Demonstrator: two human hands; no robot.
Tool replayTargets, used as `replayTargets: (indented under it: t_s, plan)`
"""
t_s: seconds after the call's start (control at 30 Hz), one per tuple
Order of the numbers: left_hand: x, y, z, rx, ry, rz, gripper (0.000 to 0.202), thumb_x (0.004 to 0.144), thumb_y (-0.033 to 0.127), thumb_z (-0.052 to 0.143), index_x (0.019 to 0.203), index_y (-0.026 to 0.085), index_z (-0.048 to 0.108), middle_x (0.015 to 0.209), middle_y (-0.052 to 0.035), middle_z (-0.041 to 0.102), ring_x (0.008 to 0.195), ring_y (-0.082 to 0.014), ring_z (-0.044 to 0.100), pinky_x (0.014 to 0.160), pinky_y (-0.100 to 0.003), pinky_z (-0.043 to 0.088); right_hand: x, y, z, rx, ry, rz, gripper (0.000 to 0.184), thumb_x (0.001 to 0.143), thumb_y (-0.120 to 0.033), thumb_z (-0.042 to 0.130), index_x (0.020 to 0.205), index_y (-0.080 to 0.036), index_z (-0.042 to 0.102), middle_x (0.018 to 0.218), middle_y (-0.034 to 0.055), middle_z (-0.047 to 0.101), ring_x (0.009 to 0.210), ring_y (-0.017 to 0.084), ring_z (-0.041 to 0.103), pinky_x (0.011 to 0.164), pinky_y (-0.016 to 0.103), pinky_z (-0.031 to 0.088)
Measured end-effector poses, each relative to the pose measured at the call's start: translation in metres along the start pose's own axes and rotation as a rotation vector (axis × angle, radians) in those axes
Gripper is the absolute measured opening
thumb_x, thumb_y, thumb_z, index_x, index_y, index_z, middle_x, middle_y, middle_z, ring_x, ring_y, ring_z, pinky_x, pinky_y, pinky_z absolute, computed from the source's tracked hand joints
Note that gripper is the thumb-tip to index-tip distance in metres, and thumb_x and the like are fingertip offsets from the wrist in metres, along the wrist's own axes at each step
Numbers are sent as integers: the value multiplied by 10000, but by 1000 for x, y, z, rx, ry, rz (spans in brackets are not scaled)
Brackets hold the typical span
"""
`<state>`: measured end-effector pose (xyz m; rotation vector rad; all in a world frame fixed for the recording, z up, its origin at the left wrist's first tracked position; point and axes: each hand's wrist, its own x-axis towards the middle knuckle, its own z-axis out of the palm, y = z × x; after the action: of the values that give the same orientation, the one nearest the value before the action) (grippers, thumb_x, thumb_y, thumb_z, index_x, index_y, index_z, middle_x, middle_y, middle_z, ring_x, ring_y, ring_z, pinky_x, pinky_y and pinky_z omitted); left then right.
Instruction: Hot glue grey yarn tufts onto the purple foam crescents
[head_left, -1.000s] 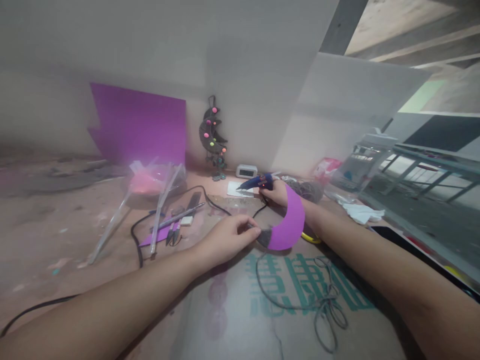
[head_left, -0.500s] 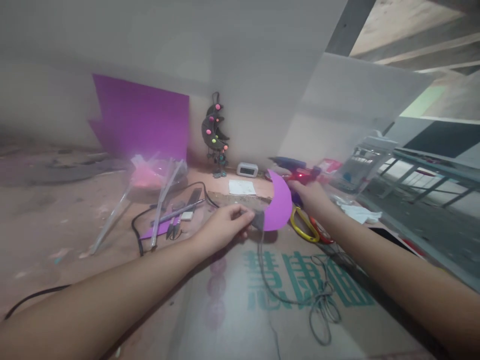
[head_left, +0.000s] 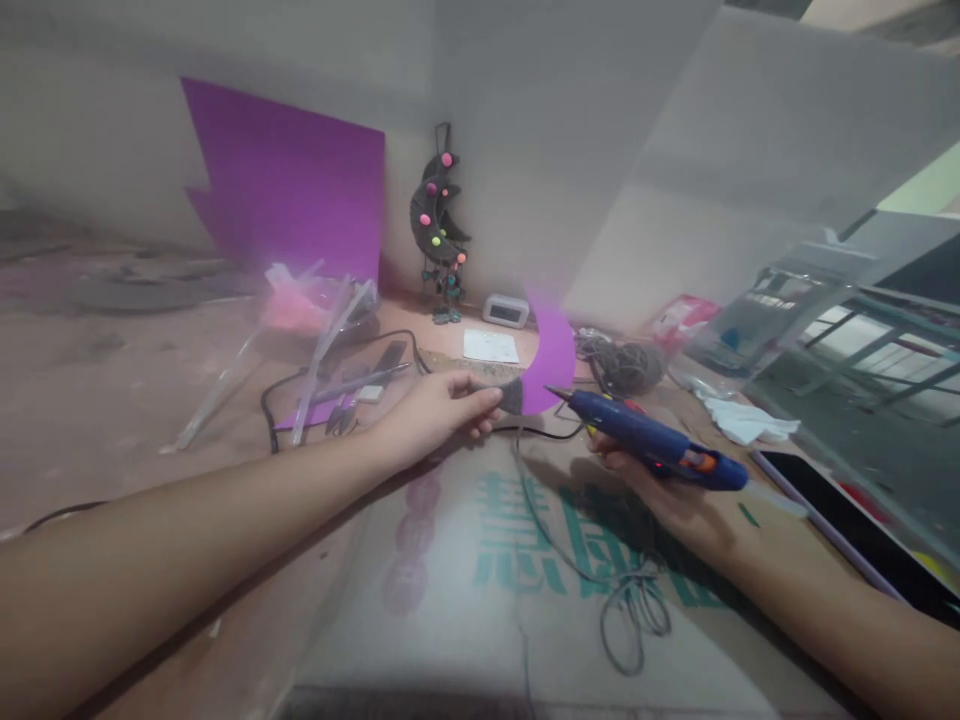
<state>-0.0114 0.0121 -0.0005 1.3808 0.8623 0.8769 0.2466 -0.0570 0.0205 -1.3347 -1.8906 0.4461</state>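
Note:
My left hand [head_left: 457, 408] pinches the tip of a purple paper crescent [head_left: 553, 350], where grey yarn [head_left: 512, 396] is wound round the end. From there a loose grey strand [head_left: 534, 535] trails down to a tangled loop on the cardboard [head_left: 420, 650]. My right hand [head_left: 637, 485] grips a blue hot glue gun [head_left: 637, 428], its metal nozzle pointing left at the crescent's lower curve, close to the wrapped part. Whether the nozzle touches the paper I cannot tell. A red light glows on the gun.
A finished-looking grey moon ornament [head_left: 439, 220] with coloured pompoms leans at the wall near a small digital clock [head_left: 505, 311]. A yarn ball [head_left: 622, 362], a phone [head_left: 855, 520], a clear jar [head_left: 780, 310], glue sticks [head_left: 217, 395] and purple card [head_left: 300, 180] lie around.
My right hand has lifted the glue gun from the back right and brought it toward me, beside the crescent. My left hand still holds the crescent. The view has shifted slightly.

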Motion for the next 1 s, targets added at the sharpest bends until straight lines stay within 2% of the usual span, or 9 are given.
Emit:
replayTargets:
  t_s: [0.1,0.17,0.3,0.47,0.67,0.83,1.0]
  plan:
    - [-1,-1,2,30,14,-14,232,839,367,591,805,139,565,655,-6,626,549,-82,575,544,-202,465,0,1,5,7,-126,-25,118,796,-395,612,801,-280,638,803,32,669,774,246,643,709,435,565]
    - [-2,0,2,60,17,-15,248,848,389,572,795,148,556,619,1,610,531,-85,574,521,-196,453,0,-1,6,15,-163,-43,115,796,-390,605,790,-277,626,792,32,662,781,248,642,702,435,564]
    - [-6,3,3,144,12,11,293,848,440,551,764,160,538,590,4,584,525,-90,571,489,-182,417,1,-7,7,14,-162,-46,119,796,-361,611,851,-257,631,836,44,683,802,239,654,722,402,565]
    - [-8,5,3,217,68,-6,315,830,491,546,778,180,527,564,24,538,442,-73,491,397,-165,308,2,-8,10,-170,-134,-117,146,791,-369,612,747,-230,625,732,46,659,676,214,622,590,345,525]
    - [-4,0,1,241,67,12,307,844,479,528,754,186,510,533,29,508,427,-74,468,393,-171,298,5,-3,8,-182,-159,-146,178,803,-401,599,720,-246,620,701,30,642,633,199,589,603,339,500]
    - [-3,-2,0,217,52,48,358,861,514,490,724,184,492,554,29,494,434,-69,456,390,-174,286,4,-3,8,-141,-190,-118,190,800,-429,607,765,-246,646,810,45,687,770,233,632,661,343,508]
    - [-4,0,2,210,48,76,341,869,476,503,717,171,498,555,32,488,444,-60,452,413,-169,319,4,-3,11,-158,-192,-87,227,790,-469,600,754,-246,624,727,31,648,660,201,598,592,325,481]
